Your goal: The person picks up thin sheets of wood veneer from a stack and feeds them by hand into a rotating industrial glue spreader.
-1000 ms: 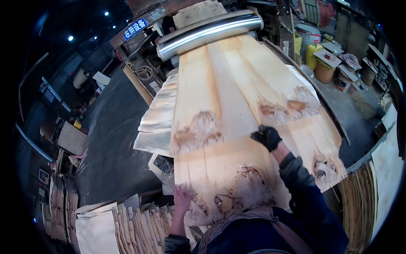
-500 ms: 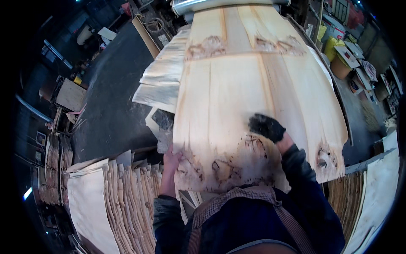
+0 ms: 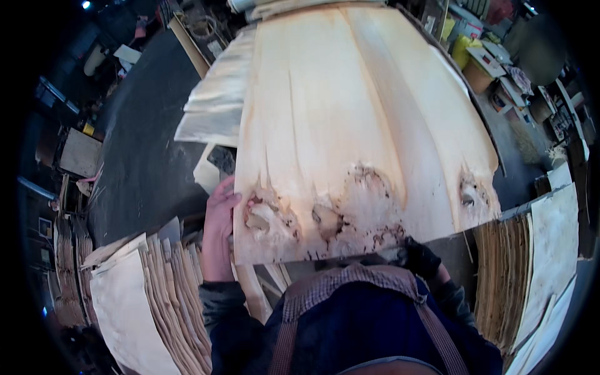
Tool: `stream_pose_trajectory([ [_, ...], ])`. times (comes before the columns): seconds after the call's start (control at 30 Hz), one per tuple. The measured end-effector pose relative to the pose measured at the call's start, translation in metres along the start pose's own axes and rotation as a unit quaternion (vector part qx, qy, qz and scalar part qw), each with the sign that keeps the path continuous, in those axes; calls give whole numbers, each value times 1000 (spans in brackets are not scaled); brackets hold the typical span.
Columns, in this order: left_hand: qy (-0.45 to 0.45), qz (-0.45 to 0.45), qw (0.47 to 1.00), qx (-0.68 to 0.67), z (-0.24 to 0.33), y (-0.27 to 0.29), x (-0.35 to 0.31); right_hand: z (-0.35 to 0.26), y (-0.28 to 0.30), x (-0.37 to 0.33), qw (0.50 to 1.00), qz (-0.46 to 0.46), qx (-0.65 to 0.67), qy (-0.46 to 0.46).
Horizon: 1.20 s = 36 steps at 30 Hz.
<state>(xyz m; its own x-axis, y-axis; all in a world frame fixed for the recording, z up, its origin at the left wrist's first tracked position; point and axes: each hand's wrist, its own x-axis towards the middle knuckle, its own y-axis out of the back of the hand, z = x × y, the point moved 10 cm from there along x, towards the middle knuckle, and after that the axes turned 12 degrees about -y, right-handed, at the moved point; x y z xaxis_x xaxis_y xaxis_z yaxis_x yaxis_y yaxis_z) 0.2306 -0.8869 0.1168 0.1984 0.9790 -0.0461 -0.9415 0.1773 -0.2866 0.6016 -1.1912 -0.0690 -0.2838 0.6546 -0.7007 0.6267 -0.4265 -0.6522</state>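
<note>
A large pale wood veneer sheet [image 3: 325, 119] lies in front of me, with brown grain streaks and rough, dark knot holes along its near end. At the sheet's near left corner, my bare left hand [image 3: 219, 215] is closed on the side edge. My right hand [image 3: 422, 257], in a black glove, grips the near edge right of the middle, close to my checked apron. Part of its fingers is hidden by the sheet and the dim light.
At the far end is a pale roller [image 3: 244, 5]. Stacks of veneer stand upright at the near left [image 3: 119, 300] and near right [image 3: 544, 250]. Wavy veneer pieces [image 3: 215, 94] stick out beyond the sheet's left side. Boxes and a yellow bag [image 3: 461, 49] sit at the far right.
My right hand has moved from the sheet's surface down to its near edge. My left hand has shifted along the left edge. The sheet's cross seam no longer shows at the far end.
</note>
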Motion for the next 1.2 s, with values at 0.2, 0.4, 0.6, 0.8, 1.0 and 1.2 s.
stream_pose_trajectory([
  [0.2, -52, 27, 994, -91, 56, -12, -3, -14, -13, -27, 998, 7, 22, 63],
  [0.4, -63, -16, 997, -43, 41, 15, 18, -62, -60, -42, 982, 17, -16, 187],
  [0.6, -46, 33, 938, 341, -52, 74, 40, -175, -88, 27, 977, 18, -12, 213],
  [0.8, -44, 37, 781, 621, -104, 59, 2, -306, -148, 122, 962, -186, 8, 197],
  [1.0, -68, 68, 897, 433, -118, 77, -2, -407, -173, 199, 940, -162, 80, 290],
  [1.2, -3, 146, 960, 239, -117, 99, -6, -287, -170, 166, 954, -227, -69, 182],
])
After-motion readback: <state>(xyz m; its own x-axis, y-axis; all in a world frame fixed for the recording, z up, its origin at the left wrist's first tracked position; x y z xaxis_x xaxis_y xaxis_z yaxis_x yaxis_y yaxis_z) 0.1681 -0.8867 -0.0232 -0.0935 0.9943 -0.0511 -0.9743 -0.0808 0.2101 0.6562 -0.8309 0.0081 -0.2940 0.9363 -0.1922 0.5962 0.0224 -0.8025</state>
